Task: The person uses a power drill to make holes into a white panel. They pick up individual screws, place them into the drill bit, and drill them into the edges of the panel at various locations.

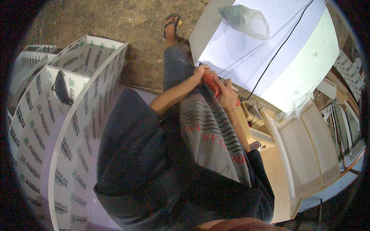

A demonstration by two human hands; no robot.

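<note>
Both hands are closed round a red hand-held power tool, whose exact kind is partly hidden by my fingers. My left hand wraps its front end, close to a small dark tip. Farther back on the body, my right hand grips it from the right side. The dark tip is at the near left edge of a white panel; whether it touches cannot be made out. A clear plastic bag with something dark greenish inside lies on that panel, and a black cord runs across it.
At left stands a curved cabinet frame covered in printed protective film, with a black item in one compartment. A pale wooden cabinet piece is at right, beside stacked offcuts. My sandaled foot rests on the brown floor.
</note>
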